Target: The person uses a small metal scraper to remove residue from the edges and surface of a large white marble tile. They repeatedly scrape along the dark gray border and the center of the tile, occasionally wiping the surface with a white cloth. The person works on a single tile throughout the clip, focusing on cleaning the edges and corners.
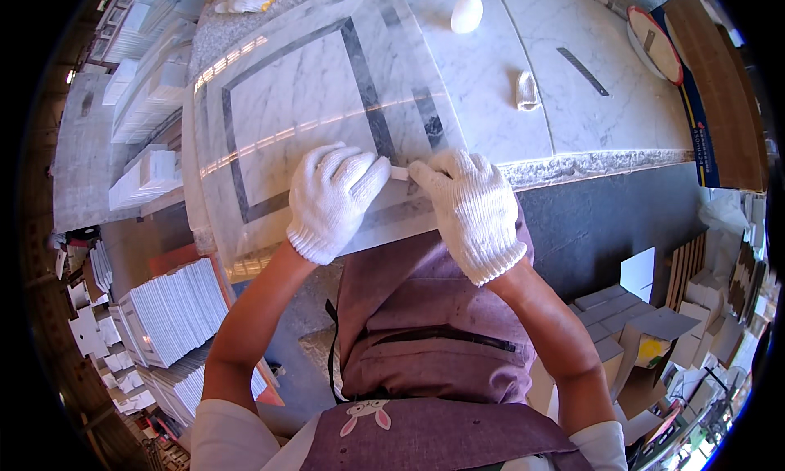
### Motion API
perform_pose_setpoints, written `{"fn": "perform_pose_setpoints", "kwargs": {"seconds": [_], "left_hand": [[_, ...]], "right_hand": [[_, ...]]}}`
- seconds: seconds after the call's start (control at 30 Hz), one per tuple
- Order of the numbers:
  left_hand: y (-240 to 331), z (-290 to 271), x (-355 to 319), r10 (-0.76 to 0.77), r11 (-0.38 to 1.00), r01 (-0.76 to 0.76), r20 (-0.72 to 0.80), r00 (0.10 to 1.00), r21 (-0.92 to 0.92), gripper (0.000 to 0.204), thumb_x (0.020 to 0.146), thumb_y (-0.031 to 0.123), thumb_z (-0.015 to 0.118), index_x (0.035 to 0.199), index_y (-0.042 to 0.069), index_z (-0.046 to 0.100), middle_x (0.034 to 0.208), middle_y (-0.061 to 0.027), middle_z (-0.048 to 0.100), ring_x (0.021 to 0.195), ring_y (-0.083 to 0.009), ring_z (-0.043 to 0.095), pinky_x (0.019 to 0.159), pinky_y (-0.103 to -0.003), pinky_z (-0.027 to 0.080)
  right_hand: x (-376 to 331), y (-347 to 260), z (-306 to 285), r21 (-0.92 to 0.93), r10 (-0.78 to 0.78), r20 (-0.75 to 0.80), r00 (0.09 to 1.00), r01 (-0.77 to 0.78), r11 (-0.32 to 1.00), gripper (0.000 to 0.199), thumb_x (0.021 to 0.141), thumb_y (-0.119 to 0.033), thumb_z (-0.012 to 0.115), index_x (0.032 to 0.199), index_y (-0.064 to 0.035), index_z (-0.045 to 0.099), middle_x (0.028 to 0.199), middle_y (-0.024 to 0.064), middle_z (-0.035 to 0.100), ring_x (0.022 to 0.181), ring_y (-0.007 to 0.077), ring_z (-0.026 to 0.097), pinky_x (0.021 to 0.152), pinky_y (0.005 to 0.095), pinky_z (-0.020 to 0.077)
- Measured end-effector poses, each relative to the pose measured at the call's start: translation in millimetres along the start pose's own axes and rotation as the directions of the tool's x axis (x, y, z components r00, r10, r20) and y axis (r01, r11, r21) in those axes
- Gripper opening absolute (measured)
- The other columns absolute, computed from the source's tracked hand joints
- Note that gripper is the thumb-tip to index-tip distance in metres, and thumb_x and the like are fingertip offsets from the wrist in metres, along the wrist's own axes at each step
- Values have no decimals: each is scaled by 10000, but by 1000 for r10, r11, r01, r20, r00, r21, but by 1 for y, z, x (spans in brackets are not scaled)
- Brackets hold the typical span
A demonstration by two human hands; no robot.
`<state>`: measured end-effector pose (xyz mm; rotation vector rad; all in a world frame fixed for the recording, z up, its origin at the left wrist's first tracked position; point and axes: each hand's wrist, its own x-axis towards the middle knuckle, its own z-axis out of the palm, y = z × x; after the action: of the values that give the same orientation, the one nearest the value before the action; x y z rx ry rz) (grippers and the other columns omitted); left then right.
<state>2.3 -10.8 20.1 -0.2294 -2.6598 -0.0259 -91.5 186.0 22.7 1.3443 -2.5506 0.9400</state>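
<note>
Head camera shows both gloved hands meeting at the near edge of a white marble panel [307,103] with a dark inlaid border. The left hand [334,199] and right hand [474,209] each close their grip on a small white strip [399,173] held between them, over the border. Most border pieces look seated; this strip is not yet set. A white bottle [467,11] stands beyond on the counter [605,119].

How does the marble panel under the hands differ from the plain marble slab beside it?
The marble panel carries a dark inlaid border forming a frame; the plain slab shows only grey veining. The panel lies askew under both gloved hands, left hand and right hand; the slab lies untouched, bearing a white bottle and a dark strip. Both are white, grey-veined marble.
</note>
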Motion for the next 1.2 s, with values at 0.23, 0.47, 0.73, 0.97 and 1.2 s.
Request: {"fn": "perform_pose_setpoints", "kwargs": {"seconds": [0.23, 0.47, 0.73, 0.97, 1.2], "left_hand": [[2, 4, -4, -71, 997, 71, -7, 997, -29, 316, 745, 109, 732, 1059, 152, 742, 1023, -22, 678, 1006, -269, 651, 911, -446, 517], [34, -18, -13, -100, 981, 105, 39, 994, -165, 417, 713, 102, 763, 1118, 190, 719, 1092, -38, 656, 1019, -304, 635, 895, -446, 516], [-31, 7, 12, -135, 989, 140, 86, 987, -55, 536, 901, 451, 679, 1353, 173, 604, 1357, -101, 593, 1245, -331, 567, 1062, -501, 444], [97, -14, -1, 486, 577, -143, 197, 852, -804, 636, 836, 427, 710, 1361, 91, 585, 1406, -153, 556, 1364, -330, 500, 1193, -503, 365], [100, -48, -12, -245, 379, 470, 404, 881, -797, 516, 876, 286, 802, 1288, 38, 616, 1292, -135, 637, 1166, -271, 626, 1031, -400, 484]], "right_hand": [[-2, -1, 3, 5, 26, -15, 1000, -26, 1000, 292, 804, -88, 656, 1088, -125, 714, 935, 37, 606, 836, 253, 632, 691, 407, 511], [-19, -14, -34, 56, 122, -73, 990, -118, 991, 279, 766, -69, 702, 1027, -146, 762, 934, 36, 634, 806, 253, 628, 709, 382, 527], [-119, -4, -72, 606, 486, 363, 795, -597, 525, 183, 874, 15, 713, 1043, -42, 757, 1043, 81, 730, 954, 202, 688, 844, 319, 545], [-158, 10, -84, 878, 202, 473, 857, -441, -186, 172, 892, -66, 779, 1050, -11, 743, 969, 171, 697, 829, 226, 661, 671, 354, 563], [-133, 12, -84, 858, 366, 500, 785, -506, -89, 130, 938, -85, 714, 1042, -14, 749, 871, 68, 677, 748, 127, 599, 618, 270, 477]]}}
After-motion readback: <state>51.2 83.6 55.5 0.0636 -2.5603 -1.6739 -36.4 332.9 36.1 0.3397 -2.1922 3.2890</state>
